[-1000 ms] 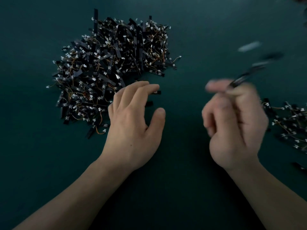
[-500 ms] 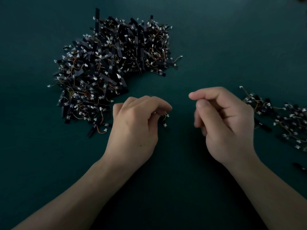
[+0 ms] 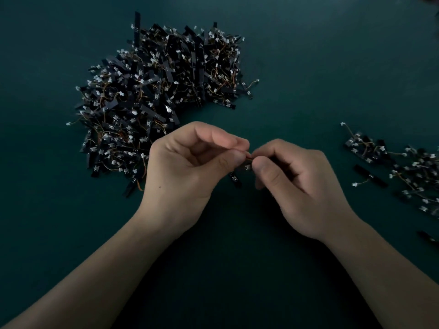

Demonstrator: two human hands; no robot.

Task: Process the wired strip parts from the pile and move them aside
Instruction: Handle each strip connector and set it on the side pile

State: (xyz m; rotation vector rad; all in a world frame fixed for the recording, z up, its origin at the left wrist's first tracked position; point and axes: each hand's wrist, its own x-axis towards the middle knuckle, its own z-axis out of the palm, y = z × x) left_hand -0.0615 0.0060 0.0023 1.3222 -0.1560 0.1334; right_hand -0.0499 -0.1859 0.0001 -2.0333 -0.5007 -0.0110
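A large pile of black strip parts (image 3: 156, 96) with thin orange wires and white connectors lies at the upper left of the dark green table. In front of it, my left hand (image 3: 187, 167) and my right hand (image 3: 299, 184) meet at the fingertips and both pinch one wired strip part (image 3: 235, 179). Its black strip hangs down below the fingers; most of its wire is hidden between thumbs and forefingers. A smaller heap of the same parts (image 3: 408, 172) lies at the right edge.
The dark green table (image 3: 308, 79) stretches bare between the two heaps and toward the near edge. One loose black strip (image 3: 427, 238) lies at the lower right edge. A small reddish thing shows at the top right corner.
My right hand tossed a part onto the right heap, then came back left. My left hand picked a part from the pile's edge, and now both hands pinch it together.
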